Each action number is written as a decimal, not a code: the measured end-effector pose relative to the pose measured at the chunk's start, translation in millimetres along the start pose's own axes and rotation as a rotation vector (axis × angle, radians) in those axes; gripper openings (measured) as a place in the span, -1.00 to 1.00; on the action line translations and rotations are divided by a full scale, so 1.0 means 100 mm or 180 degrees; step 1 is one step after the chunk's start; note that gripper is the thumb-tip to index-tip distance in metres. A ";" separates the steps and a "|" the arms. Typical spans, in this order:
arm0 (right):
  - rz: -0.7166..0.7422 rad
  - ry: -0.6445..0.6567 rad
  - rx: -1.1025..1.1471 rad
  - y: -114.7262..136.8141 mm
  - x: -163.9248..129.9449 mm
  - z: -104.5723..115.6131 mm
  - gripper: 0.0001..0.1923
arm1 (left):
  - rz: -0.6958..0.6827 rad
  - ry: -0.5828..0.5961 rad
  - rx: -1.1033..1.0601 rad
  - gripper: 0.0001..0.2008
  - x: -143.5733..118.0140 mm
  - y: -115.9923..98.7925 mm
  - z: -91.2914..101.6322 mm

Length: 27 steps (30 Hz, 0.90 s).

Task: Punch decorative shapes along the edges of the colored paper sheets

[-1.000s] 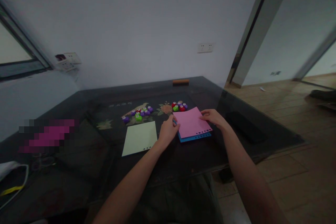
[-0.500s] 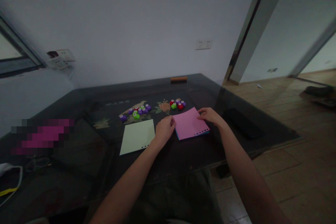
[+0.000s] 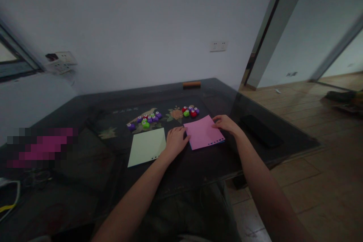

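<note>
A pink sheet of paper (image 3: 202,133) with a row of holes along its near edge lies on the dark table, a blue layer showing just beneath it. My right hand (image 3: 226,124) has its thumb and fingertips closed on the sheet's right edge. At the left edge rests my left hand (image 3: 176,141), its fingers stretched out flat and the thumb touching the paper. Left of that hand lies a pale green sheet (image 3: 148,146), also punched with holes; my left wrist covers its near right corner.
Small purple, green and red figures with single eyes form a left cluster (image 3: 149,119) and a right cluster (image 3: 190,111) behind the papers. A long black object (image 3: 261,131) lies at right. A brown cylinder (image 3: 191,84) is at the table's back edge (image 3: 153,86).
My left hand has gone from fingers curled at the pink paper's left edge to fingers spread flat. My right hand still holds the right edge. The whole view has shifted slightly.
</note>
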State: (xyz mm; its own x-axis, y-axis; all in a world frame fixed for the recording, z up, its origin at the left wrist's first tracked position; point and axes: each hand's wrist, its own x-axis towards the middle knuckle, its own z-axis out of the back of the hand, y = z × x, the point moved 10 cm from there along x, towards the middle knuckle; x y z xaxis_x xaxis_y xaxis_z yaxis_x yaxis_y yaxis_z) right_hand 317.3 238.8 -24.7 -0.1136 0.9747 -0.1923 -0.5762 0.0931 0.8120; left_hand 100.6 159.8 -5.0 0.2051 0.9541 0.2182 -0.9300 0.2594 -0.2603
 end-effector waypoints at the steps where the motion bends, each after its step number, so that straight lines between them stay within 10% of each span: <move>1: -0.0011 -0.0002 -0.0007 0.00 0.00 0.00 -0.65 | -0.0006 0.0031 -0.0001 -0.61 0.00 -0.01 -0.01; 27: -0.0296 -0.0520 -0.0662 -0.12 0.02 0.19 -0.73 | -0.0093 0.0168 0.0032 -0.61 0.00 -0.05 -0.05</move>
State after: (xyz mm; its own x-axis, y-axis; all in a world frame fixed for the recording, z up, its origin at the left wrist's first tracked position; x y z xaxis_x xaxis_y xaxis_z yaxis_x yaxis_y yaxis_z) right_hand 339.4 243.2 -23.8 0.0697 0.9853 -0.1557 -0.7337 0.1564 0.6612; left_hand 106.9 158.9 -8.8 0.2478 0.9527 0.1758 -0.9263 0.2861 -0.2451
